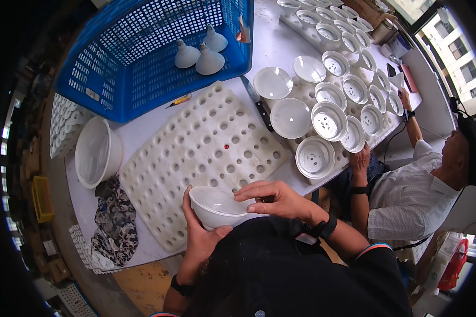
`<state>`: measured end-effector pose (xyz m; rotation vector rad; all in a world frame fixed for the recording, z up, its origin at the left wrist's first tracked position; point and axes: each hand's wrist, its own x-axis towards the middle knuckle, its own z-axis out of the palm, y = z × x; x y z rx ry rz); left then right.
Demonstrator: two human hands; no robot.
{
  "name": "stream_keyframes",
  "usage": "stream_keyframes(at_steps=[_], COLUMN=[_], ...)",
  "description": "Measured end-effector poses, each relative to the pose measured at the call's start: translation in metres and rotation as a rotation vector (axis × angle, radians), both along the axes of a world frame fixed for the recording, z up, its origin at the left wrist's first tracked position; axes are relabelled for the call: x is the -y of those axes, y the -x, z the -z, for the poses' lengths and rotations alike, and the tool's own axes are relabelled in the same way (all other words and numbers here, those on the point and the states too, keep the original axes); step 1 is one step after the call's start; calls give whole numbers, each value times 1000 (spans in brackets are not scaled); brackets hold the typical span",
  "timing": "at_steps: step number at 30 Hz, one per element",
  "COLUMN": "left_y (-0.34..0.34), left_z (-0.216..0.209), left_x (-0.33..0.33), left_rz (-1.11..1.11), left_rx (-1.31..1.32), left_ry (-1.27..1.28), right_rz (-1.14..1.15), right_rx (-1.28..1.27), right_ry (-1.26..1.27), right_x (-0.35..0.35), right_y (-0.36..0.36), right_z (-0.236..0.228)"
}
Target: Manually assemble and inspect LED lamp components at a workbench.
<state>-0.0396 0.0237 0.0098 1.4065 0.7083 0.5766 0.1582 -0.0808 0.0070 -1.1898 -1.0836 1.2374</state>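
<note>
Near the lower middle, my left hand (201, 235) is wrapped round a white cone-shaped lamp housing (217, 203) and holds it tilted in front of me. A clear, textured round cover lies across its wide mouth. From the right, my right hand (275, 199) rests its curved fingers and thumb on the housing's rim, closed on that edge. Under and beyond both hands spreads a white foam tray (195, 142) full of round holes, with a small red spot on it.
A blue plastic basket (98, 79) holds three white reflector bulbs (210, 62). Right stand several white lamp housings (329, 120). A knife (263, 113), yellow pen-like tool (180, 101), white basin (98, 153) and camouflage cloth (115, 224) lie around the tray. A co-worker (412, 195) sits right, hands among housings.
</note>
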Motion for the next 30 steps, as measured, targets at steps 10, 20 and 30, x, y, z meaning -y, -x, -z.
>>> stream_keyframes(at_steps=[10,20,30], left_y=[3,0,11], left_z=[-5,2,50], left_x=[4,14,13], left_rz=[81,367,424], left_rx=[-433,-514,-267], left_ry=[-510,-223,92], right_rz=[66,107,52], right_rx=[260,361,88], right_ry=[5,72,299], right_x=[8,6,11], right_y=[8,11,14], right_z=[2,-5,16])
